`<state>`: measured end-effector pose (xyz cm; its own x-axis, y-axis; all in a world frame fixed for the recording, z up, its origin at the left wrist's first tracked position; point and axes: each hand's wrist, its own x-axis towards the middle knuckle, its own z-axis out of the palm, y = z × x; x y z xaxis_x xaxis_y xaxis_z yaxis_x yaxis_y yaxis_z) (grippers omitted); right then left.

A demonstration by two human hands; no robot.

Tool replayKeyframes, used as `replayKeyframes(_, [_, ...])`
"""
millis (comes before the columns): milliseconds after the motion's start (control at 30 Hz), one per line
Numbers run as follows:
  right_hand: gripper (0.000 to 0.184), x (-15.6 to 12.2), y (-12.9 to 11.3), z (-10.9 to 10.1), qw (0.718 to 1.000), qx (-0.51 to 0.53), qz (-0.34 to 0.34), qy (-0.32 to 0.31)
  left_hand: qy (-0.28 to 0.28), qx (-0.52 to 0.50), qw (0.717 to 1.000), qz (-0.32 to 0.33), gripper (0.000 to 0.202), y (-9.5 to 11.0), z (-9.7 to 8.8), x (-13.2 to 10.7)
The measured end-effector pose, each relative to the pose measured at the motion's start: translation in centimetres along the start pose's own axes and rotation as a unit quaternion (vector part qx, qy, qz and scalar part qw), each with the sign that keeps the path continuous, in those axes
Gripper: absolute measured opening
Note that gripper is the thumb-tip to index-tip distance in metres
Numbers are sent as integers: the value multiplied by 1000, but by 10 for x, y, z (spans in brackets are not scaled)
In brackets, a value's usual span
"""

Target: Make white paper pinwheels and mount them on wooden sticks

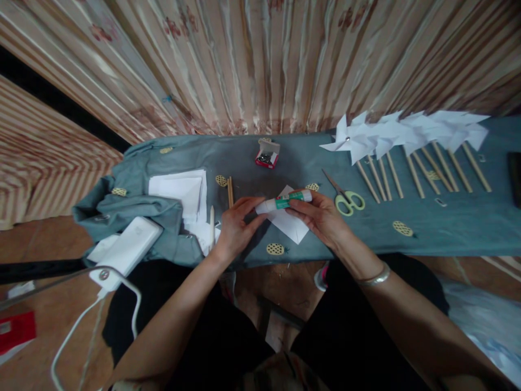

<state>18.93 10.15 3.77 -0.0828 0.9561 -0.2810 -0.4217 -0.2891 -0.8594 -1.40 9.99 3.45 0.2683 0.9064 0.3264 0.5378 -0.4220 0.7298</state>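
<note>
- Glue stick [285, 202] held level, just above the table [448, 228], between both hands and over a folded white paper [291, 225].
- Right hand [321, 217]: grip closed round the green-labelled barrel, with the fingers wrapped over the far end.
- Left hand [236, 225]: grip closed, fingertips pinching the white end nearest it. Whether that end is a cap, I cannot tell.
- Look of the stick: short round tube, white, with a green band of label in the middle. The print is too small to read.
- Handling, as a judgement: light, stiff, smooth plastic, likely a little slippery. It won't crush, and it is best held round the middle of the barrel, where the fingers can wrap it.
- The paper beneath is thin and creases easily. It lies flat on the grey-blue cloth, one corner pointing toward the person.
- Just right of the hands are scissors [345, 198] with pale green handles. Farther right is a row of white pinwheels [407, 133] on wooden sticks.
- Behind is a small open box of pins [266, 155].
- To the left are a stack of paper [179, 190] and a pencil [211, 217].
</note>
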Motion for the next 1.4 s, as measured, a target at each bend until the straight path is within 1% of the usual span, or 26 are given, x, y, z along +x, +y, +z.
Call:
replayKeyframes(167, [26, -1, 1, 1, 1000, -4, 6, -6, -2, 32, 999, 19, 29, 1, 0, -1])
replayKeyframes(300, [26, -2, 5, 4, 1000, 10, 14, -14, 5, 26, 999, 36, 29, 0, 0, -1])
replayKeyframes(433, [27, -1, 8, 5, 999, 25, 32, -19, 7, 27, 999, 34, 27, -2, 1, -2])
replayKeyframes(567, [28, -2, 10, 9, 999, 6, 37, -27, -4, 12, 999, 29, 28, -1, 2, -3])
replayKeyframes(633, [28, -3, 11, 10, 999, -9, 30, -35, -9, -1, 1000, 23, 26, 0, 3, -3])
replayKeyframes(733, [34, -2, 11, 7, 999, -42, 8, -32, -1, 4, 1000, -11, 23, -2, 3, 1])
replayKeyframes(833, [40, 0, 8, -4, 995, -90, -37, -12, 15, 64, 997, -43, 22, -12, 1, 10])
replayKeyframes(900, [39, 1, 6, -14, 988, -135, -78, -3, 18, 133, 990, -34, 21, -23, 0, 17])
replayKeyframes(967, [34, -2, 3, -23, 972, -202, -120, 5, 17, 190, 981, -25, 22, -32, -1, 23])
replayKeyframes(1033, [28, -8, 1, -30, 940, -300, -159, 18, 11, 224, 974, -21, 22, -38, -1, 26])
replayKeyframes(1067, [25, -11, -1, -33, 917, -358, -176, 25, 11, 236, 972, -18, 23, -38, -1, 26])
replayKeyframes(1133, [21, -20, -5, -37, 860, -465, -209, 30, 24, 255, 967, -2, 30, -34, -3, 25])
replayKeyframes(1167, [20, -24, -7, -40, 832, -506, -227, 26, 31, 263, 964, 14, 36, -31, -4, 23])
replayKeyframes(1233, [19, -32, -11, -44, 791, -552, -263, 7, 26, 269, 961, 64, 45, -20, -4, 18])
replayKeyframes(1267, [19, -35, -12, -46, 778, -563, -279, -6, 5, 266, 959, 95, 41, -14, -3, 15])
replayKeyframes(1333, [21, -41, -13, -49, 760, -576, -299, -31, -73, 241, 952, 176, 29, -3, 2, 7])
replayKeyframes(1367, [22, -43, -13, -50, 753, -583, -304, -44, -103, 228, 946, 207, 24, 1, 5, 3])
replayKeyframes(1400, [24, -44, -12, -52, 746, -589, -305, -58, -119, 219, 942, 227, 22, 5, 9, 0])
